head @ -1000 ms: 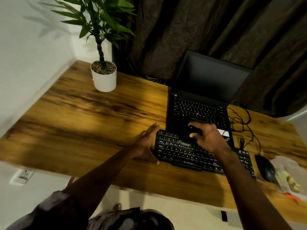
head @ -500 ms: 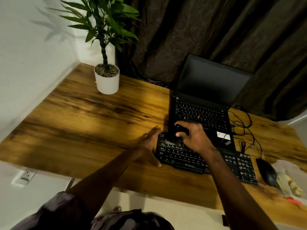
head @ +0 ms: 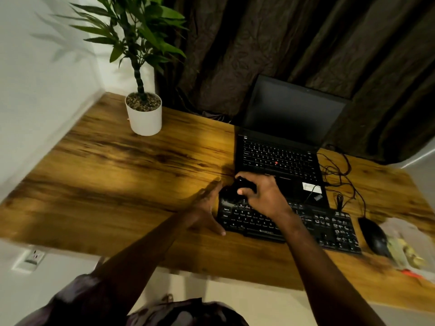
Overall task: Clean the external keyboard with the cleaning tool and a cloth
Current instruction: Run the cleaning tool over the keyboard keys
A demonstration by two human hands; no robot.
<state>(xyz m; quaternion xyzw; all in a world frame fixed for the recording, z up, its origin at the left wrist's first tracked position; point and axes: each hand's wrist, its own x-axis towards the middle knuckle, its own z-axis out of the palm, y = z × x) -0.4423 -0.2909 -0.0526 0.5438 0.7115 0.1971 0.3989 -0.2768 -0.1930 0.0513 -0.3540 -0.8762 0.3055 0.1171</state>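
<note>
Since the earlier frames, the right hand (head: 261,196) has travelled leftward along the rear rows of the external keyboard (head: 329,229), from near its middle to its rear left corner. The left hand (head: 207,208) has held its place against the keyboard's left end.

We count two hands, one external keyboard, one cleaning tool (head: 235,191), one laptop (head: 282,149), one mouse (head: 373,234) and one potted plant (head: 143,114).

The external keyboard is black and full-width, with white legends, a number block at its right end and a small brand mark on its front edge. It lies along the front of the wooden table (head: 117,172), directly before the open laptop. We cannot tell whether the two touch.

The right hand's fingers are curled round the cleaning tool and press it onto the rear left keys. The tool is dark and blurred, and we cannot make out its form. The left hand is released. Its fingers lie straight along the keyboard's left edge, with the thumb at the front left corner.

The mouse sits just beside the keyboard's right end. Thin black cables (head: 339,175) lie tangled on the table to the right of the laptop. The potted plant, in a white pot, stands at the rear left, well apart from the keyboard. A dark curtain (head: 282,43) hangs behind the table.
</note>
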